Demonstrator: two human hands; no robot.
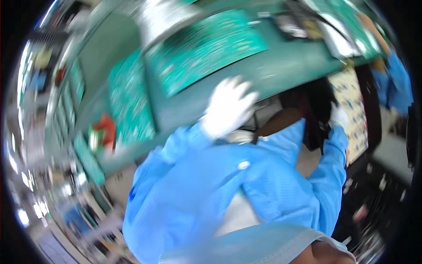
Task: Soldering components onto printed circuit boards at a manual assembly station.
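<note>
My left hand, in a white glove, lies at the front edge of the green worktop with its fingers spread and nothing in it. Past its fingertips lies a large green panel that looks like a circuit board, its details smeared by motion. A second green panel is to its left. Down at my right side, below the worktop, my gloved right hand is against a cream strip with dark spots. Blur hides how its fingers lie and whether they hold anything.
A pale lamp-like shade hangs over the far panel. Red and green-white items lie at the left. Dark and silvery items sit at the back right. Another person's blue sleeve reaches in at the right edge.
</note>
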